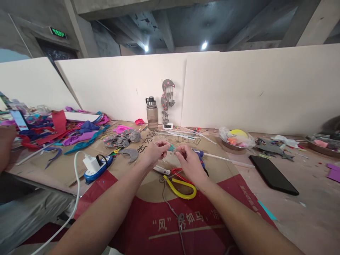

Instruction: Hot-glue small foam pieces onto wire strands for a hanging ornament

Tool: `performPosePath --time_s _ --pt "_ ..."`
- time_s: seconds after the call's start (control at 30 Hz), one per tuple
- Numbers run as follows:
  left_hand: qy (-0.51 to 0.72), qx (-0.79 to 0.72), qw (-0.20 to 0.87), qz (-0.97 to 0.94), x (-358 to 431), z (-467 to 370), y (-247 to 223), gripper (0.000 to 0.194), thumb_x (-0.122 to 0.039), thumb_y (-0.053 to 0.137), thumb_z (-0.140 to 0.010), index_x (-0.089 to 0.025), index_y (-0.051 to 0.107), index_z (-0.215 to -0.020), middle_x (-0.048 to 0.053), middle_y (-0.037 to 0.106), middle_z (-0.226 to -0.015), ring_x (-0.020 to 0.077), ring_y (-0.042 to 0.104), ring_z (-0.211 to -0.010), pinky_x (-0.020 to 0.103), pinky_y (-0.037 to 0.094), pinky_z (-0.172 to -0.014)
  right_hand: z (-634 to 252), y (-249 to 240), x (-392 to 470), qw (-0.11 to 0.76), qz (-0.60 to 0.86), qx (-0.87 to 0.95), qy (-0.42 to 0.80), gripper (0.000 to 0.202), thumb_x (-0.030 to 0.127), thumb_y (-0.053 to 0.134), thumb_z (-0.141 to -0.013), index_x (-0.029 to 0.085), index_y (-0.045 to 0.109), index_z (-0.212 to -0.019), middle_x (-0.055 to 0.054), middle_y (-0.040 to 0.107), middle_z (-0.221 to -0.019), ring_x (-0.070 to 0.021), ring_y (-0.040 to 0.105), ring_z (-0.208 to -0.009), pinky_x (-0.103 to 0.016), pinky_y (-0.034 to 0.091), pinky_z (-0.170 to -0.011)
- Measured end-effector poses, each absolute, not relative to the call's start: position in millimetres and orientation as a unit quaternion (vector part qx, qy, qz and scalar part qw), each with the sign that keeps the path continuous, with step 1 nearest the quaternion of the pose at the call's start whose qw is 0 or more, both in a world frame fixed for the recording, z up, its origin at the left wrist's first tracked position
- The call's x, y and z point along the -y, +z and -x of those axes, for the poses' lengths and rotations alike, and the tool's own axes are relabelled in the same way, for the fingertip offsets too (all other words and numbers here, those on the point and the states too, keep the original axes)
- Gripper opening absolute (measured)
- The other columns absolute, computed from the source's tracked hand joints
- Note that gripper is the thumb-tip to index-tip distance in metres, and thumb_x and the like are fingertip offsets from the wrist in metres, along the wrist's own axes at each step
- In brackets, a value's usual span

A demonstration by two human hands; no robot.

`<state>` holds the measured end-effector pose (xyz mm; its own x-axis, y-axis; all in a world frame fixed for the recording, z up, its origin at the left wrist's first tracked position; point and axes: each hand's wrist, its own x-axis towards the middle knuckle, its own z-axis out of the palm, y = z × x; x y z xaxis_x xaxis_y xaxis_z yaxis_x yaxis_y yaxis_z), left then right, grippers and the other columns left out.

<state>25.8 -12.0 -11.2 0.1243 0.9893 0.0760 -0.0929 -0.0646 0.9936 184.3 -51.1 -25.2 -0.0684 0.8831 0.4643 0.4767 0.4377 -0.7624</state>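
Both hands are raised over the middle of the table, close together. My left hand (157, 152) pinches a small teal piece (171, 147) between thumb and fingertips. Just right of that piece, my right hand (187, 159) has its fingertips pressed together; whatever they hold is too small to make out. Below the hands lie yellow-handled scissors (186, 194), a red-handled tool (179, 173) and a grey cord (167, 202). A blue glue gun (200, 157) is partly hidden behind my right hand, with a clear stick running right from it.
A water bottle (152, 115) stands behind, beside a grey moon-shaped hanging ornament (168, 85). Left are a blue power strip (98, 170), a grey felt moon (130, 154) and coloured scraps (79, 131). A black phone (273, 175) lies right. Another person's arm (6, 141) shows far left.
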Motion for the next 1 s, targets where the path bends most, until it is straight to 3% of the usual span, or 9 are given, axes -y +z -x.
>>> performPosePath --time_s 0.13,0.2,0.4,0.57,0.67,0.83,0.93,1.0 --pt "0.586 -0.427 0.5 -0.473 -2.6 -3.0 -5.0 0.03 -0.034 0.076 -0.058 -0.014 0.059 -0.071 -0.001 0.06 -0.061 0.0071 0.055 -0.047 0.015 0.027 -0.037 -185.8 -21.6 54.7 0.448 0.47 0.727 0.223 0.02 0.031 0.045 -0.089 0.019 0.06 -0.084 -0.003 0.064 -0.082 -0.0165 0.055 -0.076 -0.03 0.041 -0.073" --pt "0.631 -0.423 0.479 -0.439 -10.3 11.0 -1.4 0.029 -0.032 0.076 -0.059 -0.014 0.059 -0.074 -0.001 0.061 -0.065 0.0084 0.06 -0.051 0.015 0.032 -0.038 -187.0 -18.4 56.7 0.441 0.458 0.736 0.235 0.023 0.031 0.044 -0.09 0.019 0.062 -0.083 -0.002 0.064 -0.08 -0.0159 0.056 -0.076 -0.029 0.041 -0.073" --pt "0.71 -0.367 0.473 -0.371 -19.4 33.5 4.3 0.021 -0.023 0.073 -0.066 -0.014 0.057 -0.076 0.0 0.065 -0.068 0.013 0.068 -0.061 0.019 0.051 -0.051 -184.4 -10.1 65.3 0.384 0.386 0.801 0.249 0.024 0.03 0.046 -0.092 0.02 0.068 -0.089 -0.003 0.069 -0.09 -0.0158 0.06 -0.086 -0.029 0.043 -0.08" --pt "0.71 -0.309 0.525 -0.354 -18.5 29.4 5.9 0.012 -0.017 0.069 -0.072 -0.011 0.061 -0.079 0.007 0.072 -0.077 0.015 0.071 -0.069 0.021 0.057 -0.061 -173.4 -10.2 82.8 0.261 0.273 0.883 0.28 0.026 0.03 0.048 -0.093 0.025 0.073 -0.092 -0.003 0.071 -0.089 -0.0156 0.062 -0.084 -0.028 0.046 -0.08" --pt "0.718 -0.284 0.569 -0.285 -19.7 30.7 9.9 0.003 -0.014 0.064 -0.078 -0.011 0.062 -0.078 0.006 0.071 -0.073 0.0119 0.07 -0.068 0.017 0.058 -0.063 -170.9 -8.2 89.7 0.233 0.236 0.902 0.276 0.028 0.031 0.047 -0.094 0.025 0.073 -0.089 -0.003 0.071 -0.089 -0.0159 0.062 -0.086 -0.028 0.046 -0.081" --pt "0.719 -0.264 0.614 -0.194 -19.1 34.9 15.9 0.013 -0.014 0.056 -0.086 -0.013 0.061 -0.075 0.002 0.07 -0.07 0.0078 0.069 -0.067 0.011 0.056 -0.061 -190.5 2.9 72.9 0.278 0.383 0.85 0.231 0.036 0.037 0.039 -0.096 0.021 0.069 -0.082 -0.003 0.069 -0.078 -0.016 0.061 -0.072 -0.028 0.045 -0.069" --pt "0.706 -0.264 0.624 -0.208 -16.5 32.9 15.5 0.012 -0.014 0.056 -0.086 -0.013 0.062 -0.076 0.003 0.07 -0.07 0.0075 0.069 -0.065 0.012 0.055 -0.06 -215.8 1.4 49.2 0.311 0.53 0.777 0.137 0.031 0.036 0.041 -0.093 0.02 0.065 -0.081 -0.003 0.067 -0.075 -0.0166 0.06 -0.068 -0.029 0.042 -0.066" --pt "0.696 -0.27 0.614 -0.256 -14.2 30.0 13.6 0.007 -0.016 0.06 -0.083 -0.012 0.063 -0.078 0.003 0.07 -0.071 0.0089 0.069 -0.064 0.014 0.056 -0.059 -233.2 -7.0 34.2 0.288 0.626 0.722 0.056 0.025 0.034 0.047 -0.09 0.018 0.064 -0.082 -0.008 0.068 -0.077 -0.0195 0.062 -0.071 -0.03 0.042 -0.066"
